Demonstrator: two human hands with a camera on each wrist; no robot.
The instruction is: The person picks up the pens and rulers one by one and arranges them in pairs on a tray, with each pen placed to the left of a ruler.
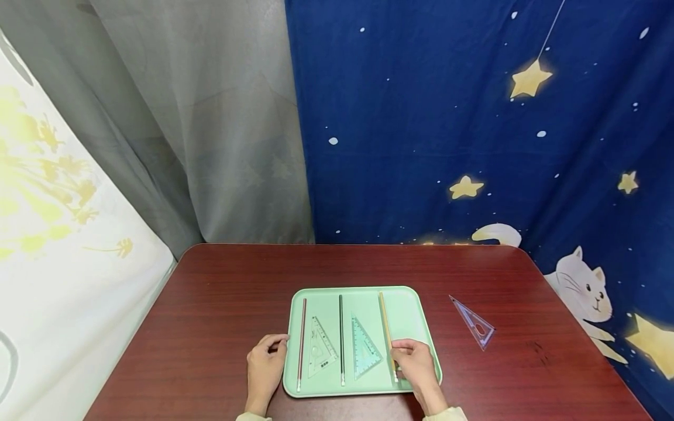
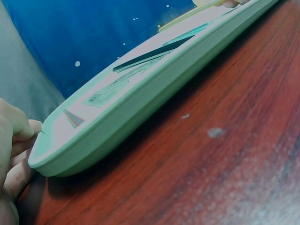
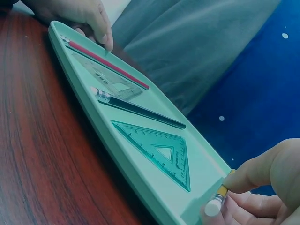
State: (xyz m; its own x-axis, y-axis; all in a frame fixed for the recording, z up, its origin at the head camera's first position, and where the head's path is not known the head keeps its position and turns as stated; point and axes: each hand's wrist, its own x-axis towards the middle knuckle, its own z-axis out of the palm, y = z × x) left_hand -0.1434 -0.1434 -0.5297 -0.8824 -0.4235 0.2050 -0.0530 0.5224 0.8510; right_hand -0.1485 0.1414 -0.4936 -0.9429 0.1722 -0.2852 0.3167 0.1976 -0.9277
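Note:
My right hand (image 1: 416, 362) pinches a yellow pencil (image 1: 386, 321) near its eraser end, over the right part of a light green tray (image 1: 363, 390). The white eraser (image 3: 213, 207) pokes out between the fingers in the right wrist view. At the tray's left rim, my left hand (image 1: 265, 368) grips the edge with its fingertips. Between the hands lie, from left to right, a red pencil (image 1: 302, 345), a clear set square (image 1: 321, 349), a black pencil (image 1: 341, 339) and a teal set square (image 1: 364, 349). The pencils' eraser ends point toward me.
A purple-tinted clear set square (image 1: 475, 323) lies on the dark red wooden table (image 1: 231, 280), right of the tray. Behind the table hang a grey curtain (image 1: 242, 146) and a blue star-patterned curtain (image 1: 411, 117). White patterned cloth (image 1: 79, 263) hangs at the left.

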